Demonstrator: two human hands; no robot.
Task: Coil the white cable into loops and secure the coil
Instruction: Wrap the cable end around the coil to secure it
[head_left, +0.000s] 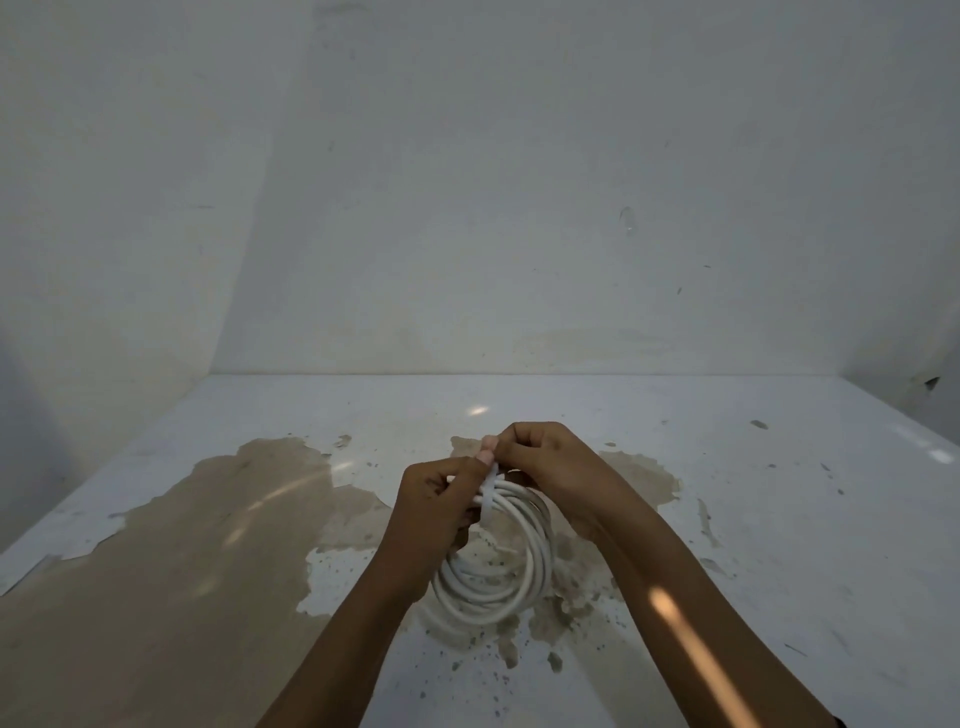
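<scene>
Nearest to the person, the round white cable coil (493, 561) hangs down from both hands, just above the worn table (779, 519). Its loops lie close together in a ring, and the bottom of the ring is the part closest to the person. At the top of the ring, a thin white tie (489, 491) wraps across the loops. The left hand (441, 499) is closed around the top left of the coil. The right hand (545, 462) is a little farther away, with its fingertips pinched shut on the tie's end. Both hands meet at that one spot, so the tie is likely being pulled tight there. Behind it all stands a plain wall (467, 208).
</scene>
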